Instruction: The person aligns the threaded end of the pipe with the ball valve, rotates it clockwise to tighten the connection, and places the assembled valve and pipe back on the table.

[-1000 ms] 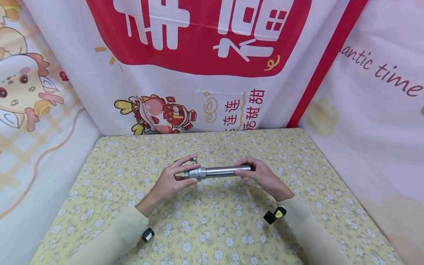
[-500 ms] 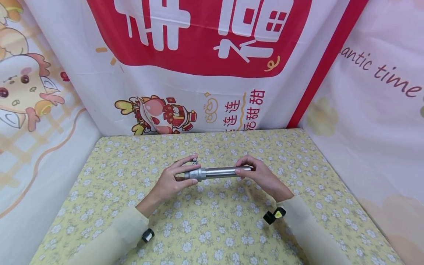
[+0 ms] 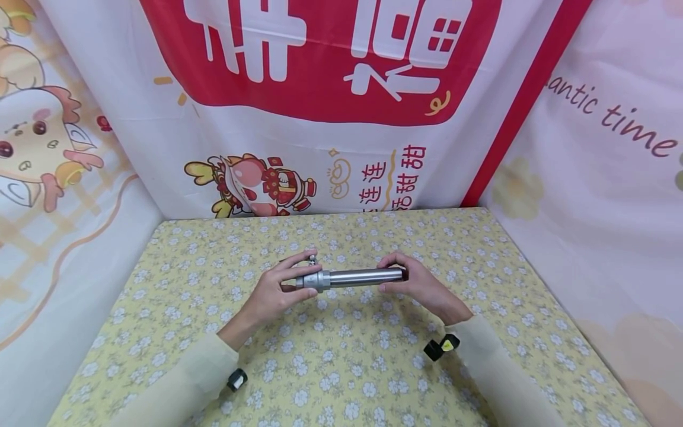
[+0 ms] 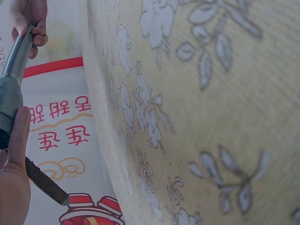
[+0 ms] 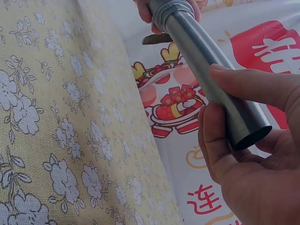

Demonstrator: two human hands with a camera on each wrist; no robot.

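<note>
A shiny metal pipe (image 3: 363, 277) is joined at its left end to a grey metal valve (image 3: 324, 281), and both lie level in front of me, held between my hands. My left hand (image 3: 273, 292) grips the valve, fingers over its far side and thumb on the near side. A dark lever handle (image 4: 47, 183) sticks out from the valve beside the left fingers. At the pipe's free end, my right hand (image 3: 418, 289) holds it between thumb and fingers. In the right wrist view the open, hollow mouth of the pipe (image 5: 239, 117) points toward the right palm.
Under the hands is a table with a yellow floral cloth (image 3: 331, 367). A white and red printed curtain (image 3: 341, 166) hangs behind it, with printed cloth walls at left and right. Black wrist bands (image 3: 441, 347) sit on the sleeves.
The right thumb and fingers have shifted round the pipe's end, the thumb now lower along its near edge. The left hand and the valve stay nearly still.
</note>
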